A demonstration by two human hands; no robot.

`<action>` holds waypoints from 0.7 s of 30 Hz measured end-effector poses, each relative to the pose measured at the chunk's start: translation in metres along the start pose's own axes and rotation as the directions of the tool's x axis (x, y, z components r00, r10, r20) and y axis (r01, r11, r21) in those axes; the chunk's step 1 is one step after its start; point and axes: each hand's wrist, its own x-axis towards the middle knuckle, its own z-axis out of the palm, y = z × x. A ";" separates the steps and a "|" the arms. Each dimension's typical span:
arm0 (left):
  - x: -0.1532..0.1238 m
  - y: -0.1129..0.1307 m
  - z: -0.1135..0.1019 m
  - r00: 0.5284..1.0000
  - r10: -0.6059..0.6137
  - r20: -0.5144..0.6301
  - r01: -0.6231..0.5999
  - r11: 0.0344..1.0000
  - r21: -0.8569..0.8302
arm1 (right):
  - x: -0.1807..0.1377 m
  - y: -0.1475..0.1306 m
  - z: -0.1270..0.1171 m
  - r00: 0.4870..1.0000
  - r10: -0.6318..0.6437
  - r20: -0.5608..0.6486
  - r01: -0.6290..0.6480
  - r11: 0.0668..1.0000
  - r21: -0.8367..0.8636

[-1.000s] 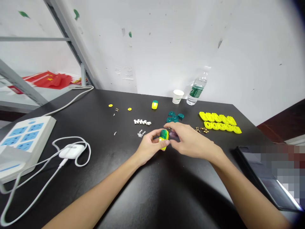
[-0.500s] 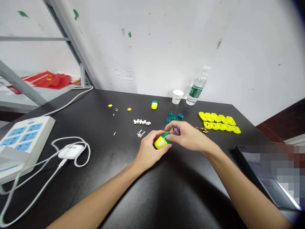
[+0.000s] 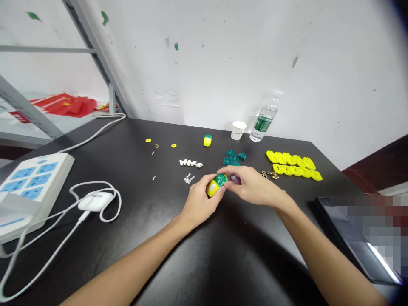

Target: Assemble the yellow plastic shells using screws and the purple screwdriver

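My left hand [image 3: 200, 197] is closed around a small rounded yellow-and-green plastic case [image 3: 214, 188] with a white oval on its side. From the right, the thumb and fingertips of my right hand [image 3: 250, 182] pinch the green end of this case. A dark purplish translucent piece [image 3: 235, 179] shows under the curled fingers of my right hand; whether it is held or lies on the table I cannot tell. Just beyond lie several green shells [image 3: 234, 159]. A similar yellow-and-green case [image 3: 207, 140] stands farther back.
White parts [image 3: 190, 163] and clear links [image 3: 188, 178] lie left of centre, brass-coloured bits [image 3: 270, 174] and yellow shells [image 3: 290, 159] to the right. A paper cup [image 3: 238, 130] and water bottle [image 3: 263, 122] stand behind. A power strip [image 3: 35, 187], cables and tablet [image 3: 353, 238] flank the table.
The case has turned slightly in my hands, with more of its green end showing. My left thumb has moved up against the green end, close to my right fingertips.
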 end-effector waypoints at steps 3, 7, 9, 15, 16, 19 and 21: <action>0.001 -0.001 0.000 0.999 -0.028 -0.024 0.027 0.999 -0.034 | -0.003 -0.010 0.008 0.999 0.002 -0.040 -0.010 0.979 -0.202; 0.003 -0.003 -0.002 0.994 -0.101 -0.048 0.097 0.991 -0.088 | -0.004 -0.032 0.031 0.987 0.100 -0.122 -0.152 0.814 -0.560; 0.004 -0.003 -0.003 0.992 -0.110 -0.064 0.105 0.992 -0.070 | -0.003 -0.040 0.042 0.986 0.109 -0.128 -0.167 0.743 -0.648; 0.005 -0.001 -0.001 0.989 -0.144 -0.032 0.137 0.978 -0.159 | 0.001 -0.035 0.047 0.982 0.082 -0.169 -0.174 0.737 -0.653; 0.005 -0.001 0.000 0.989 -0.146 -0.029 0.139 0.974 -0.178 | 0.005 -0.030 0.041 0.980 0.081 -0.184 -0.180 0.761 -0.623; 0.005 -0.001 0.002 0.992 -0.124 -0.014 0.119 0.976 -0.184 | 0.030 -0.008 0.008 0.958 0.165 -0.235 -0.266 0.820 -0.507; 0.004 -0.001 0.002 0.995 -0.103 -0.008 0.100 0.981 -0.169 | 0.058 0.010 -0.017 0.951 0.224 -0.214 -0.299 0.846 -0.442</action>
